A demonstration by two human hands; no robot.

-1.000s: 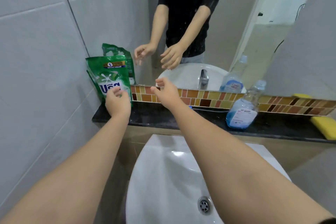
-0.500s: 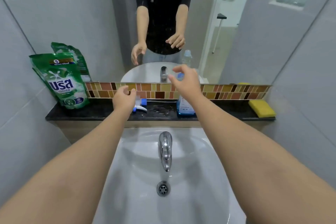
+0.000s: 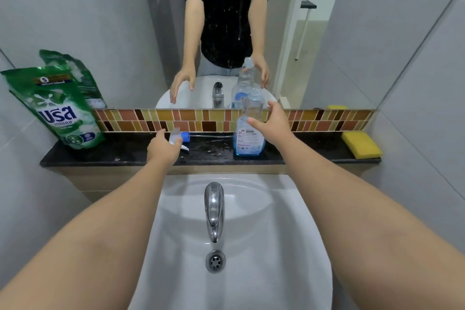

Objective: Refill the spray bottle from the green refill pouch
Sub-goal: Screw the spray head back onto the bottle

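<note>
green refill pouch [image 3: 59, 108], left of the spray bottle [image 3: 249, 131]: large white brand lettering across the front, non-Latin script; a "5" in a white circle on the dark band above it. Spray bottle's white label carries print, too small to read.
</note>
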